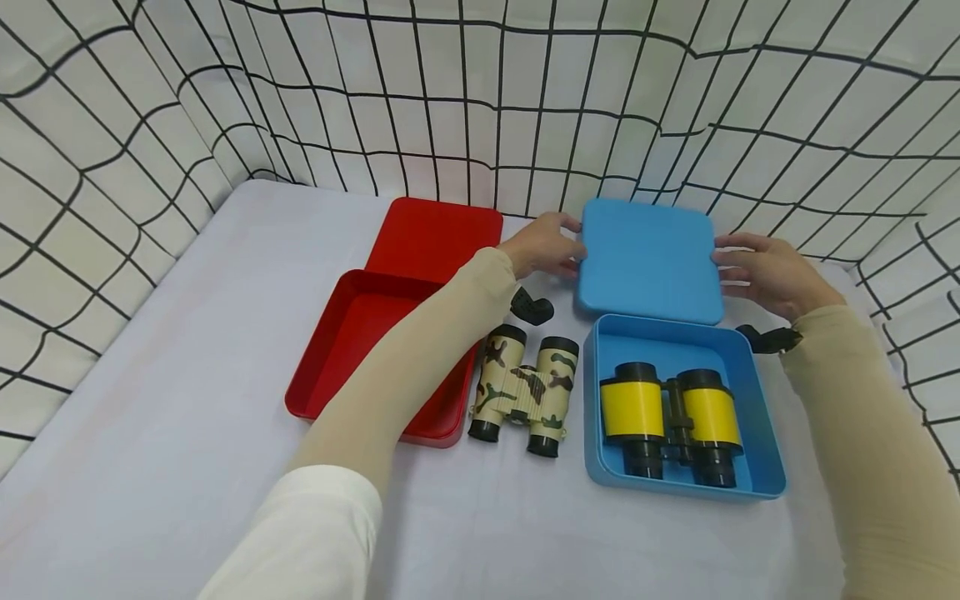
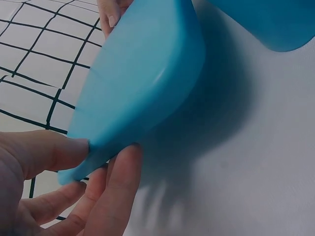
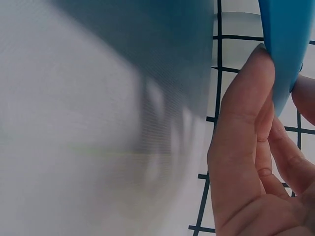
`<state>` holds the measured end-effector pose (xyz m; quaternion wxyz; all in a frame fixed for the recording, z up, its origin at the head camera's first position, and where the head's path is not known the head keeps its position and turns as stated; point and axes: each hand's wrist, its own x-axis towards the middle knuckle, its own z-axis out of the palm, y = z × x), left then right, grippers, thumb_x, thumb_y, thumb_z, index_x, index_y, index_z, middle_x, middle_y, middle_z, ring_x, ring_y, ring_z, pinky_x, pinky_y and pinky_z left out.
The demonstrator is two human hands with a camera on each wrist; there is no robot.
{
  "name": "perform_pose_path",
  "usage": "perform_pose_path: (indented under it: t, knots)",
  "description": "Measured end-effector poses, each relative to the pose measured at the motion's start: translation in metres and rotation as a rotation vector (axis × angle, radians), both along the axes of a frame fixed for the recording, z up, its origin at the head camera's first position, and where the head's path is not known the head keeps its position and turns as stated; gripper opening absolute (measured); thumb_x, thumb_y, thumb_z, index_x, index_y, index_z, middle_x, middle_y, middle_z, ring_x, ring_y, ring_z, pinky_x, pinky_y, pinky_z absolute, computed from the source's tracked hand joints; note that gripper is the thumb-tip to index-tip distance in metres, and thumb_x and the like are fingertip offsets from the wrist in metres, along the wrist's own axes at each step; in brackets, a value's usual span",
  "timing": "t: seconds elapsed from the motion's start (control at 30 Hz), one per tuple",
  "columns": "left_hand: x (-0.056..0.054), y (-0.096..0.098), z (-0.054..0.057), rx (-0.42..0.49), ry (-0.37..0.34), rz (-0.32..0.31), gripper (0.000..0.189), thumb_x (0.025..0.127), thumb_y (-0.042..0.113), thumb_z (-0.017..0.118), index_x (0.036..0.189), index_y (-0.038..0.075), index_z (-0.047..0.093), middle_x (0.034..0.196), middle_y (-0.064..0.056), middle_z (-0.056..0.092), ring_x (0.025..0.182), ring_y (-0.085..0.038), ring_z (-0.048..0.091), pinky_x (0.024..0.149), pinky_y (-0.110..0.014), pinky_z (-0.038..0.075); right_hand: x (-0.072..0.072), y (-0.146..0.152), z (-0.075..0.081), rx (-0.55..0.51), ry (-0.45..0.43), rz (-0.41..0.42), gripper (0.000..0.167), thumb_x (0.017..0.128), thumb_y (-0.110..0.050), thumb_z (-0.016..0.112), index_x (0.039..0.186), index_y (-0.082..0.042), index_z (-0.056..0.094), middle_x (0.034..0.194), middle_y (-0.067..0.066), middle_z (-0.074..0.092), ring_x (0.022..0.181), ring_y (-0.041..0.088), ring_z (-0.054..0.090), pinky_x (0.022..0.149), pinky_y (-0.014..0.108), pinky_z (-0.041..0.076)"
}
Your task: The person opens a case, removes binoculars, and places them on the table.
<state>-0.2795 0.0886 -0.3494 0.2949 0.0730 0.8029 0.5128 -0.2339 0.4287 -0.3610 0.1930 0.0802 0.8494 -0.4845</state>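
A blue lid (image 1: 648, 262) is raised off the white surface behind the blue case (image 1: 761, 442). My left hand (image 1: 543, 245) grips its left edge; in the left wrist view the thumb lies on one face and the fingers (image 2: 125, 169) on the other. At the opposite edge my right hand (image 1: 776, 273) pinches the lid between thumb and fingers, as the right wrist view shows. Yellow and black binoculars (image 1: 633, 408) lie inside the blue case. Camouflage binoculars (image 1: 528, 387) lie on the surface left of that case.
An open red case (image 1: 322, 367) stands at left under my left forearm, its red lid (image 1: 435, 237) lying behind it. Black wire grid panels (image 1: 465, 100) border the back and sides. Black straps (image 1: 768, 339) show near both wrists.
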Motion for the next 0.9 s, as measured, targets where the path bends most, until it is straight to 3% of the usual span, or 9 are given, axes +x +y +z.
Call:
perform_pose_path:
  t: [0.4,0.7,0.9]
  knots:
    - [0.002,-0.002,-0.008,-0.011,-0.006,-0.024,0.062,0.102,0.010,0.062,0.158,0.011,0.036,0.138,-0.016,0.059,0.108,-0.026,0.070,0.091,-0.030,0.062,0.002,-0.004,-0.014,0.021,-0.015,0.007,0.075,0.105,-0.047,0.053,0.165,-0.014,0.023,0.137,-0.009,0.047,0.118,0.011,0.055,0.088,0.012,0.055]
    - [0.003,0.000,-0.008,-0.019,0.030,-0.032,0.059,0.101,0.008,0.063,0.155,0.008,0.039,0.125,-0.019,0.068,0.101,-0.024,0.072,0.086,-0.029,0.063,0.002,-0.003,-0.019,0.060,0.000,0.018,0.072,0.106,-0.044,0.054,0.163,-0.011,0.027,0.117,-0.013,0.058,0.100,0.003,0.065,0.088,0.018,0.059]
    - [0.003,-0.001,-0.009,-0.033,0.025,-0.054,0.060,0.102,0.009,0.063,0.156,0.009,0.038,0.127,-0.018,0.068,0.105,-0.024,0.072,0.087,-0.028,0.062,0.002,-0.004,-0.022,0.080,0.001,0.027,0.072,0.106,-0.043,0.053,0.164,-0.009,0.026,0.118,-0.010,0.062,0.097,0.001,0.067,0.089,0.022,0.061]
